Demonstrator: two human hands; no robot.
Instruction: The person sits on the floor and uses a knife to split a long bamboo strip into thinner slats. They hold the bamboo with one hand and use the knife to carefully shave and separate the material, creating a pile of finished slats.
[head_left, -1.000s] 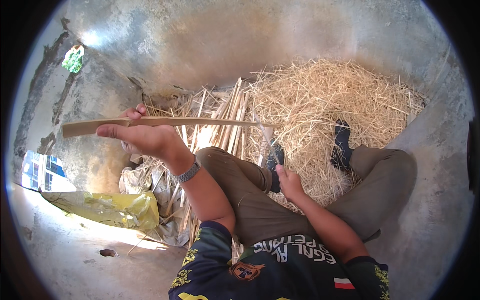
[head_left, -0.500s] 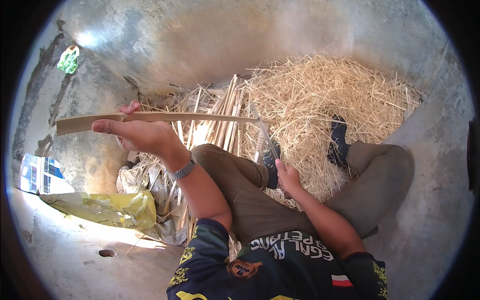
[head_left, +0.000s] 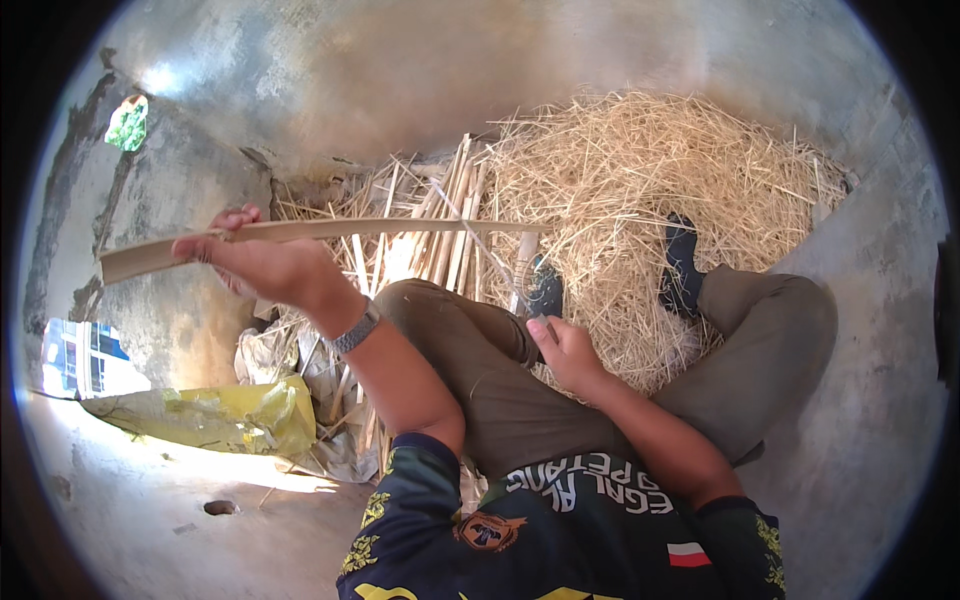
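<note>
My left hand, with a watch at the wrist, is closed round a long, pale bamboo strip. The strip lies nearly level across my view. Its wider end sticks out left of the hand, and its narrow end reaches over the straw. In my closed right hand is a knife, its handle mostly hidden by the fingers. The thin blade slants up and left and crosses the strip towards its narrow end. Whether the edge touches the strip, I cannot tell.
Loose straw is heaped against the far wall, around my dark-shod feet. Split sticks lie beside it. To the left are a yellow sheet and crumpled pale scraps. Concrete walls close in the space.
The knife blade has moved left along the strip, with my right hand shifting slightly left. The strip's narrow end has risen a little while its wide end has dipped.
</note>
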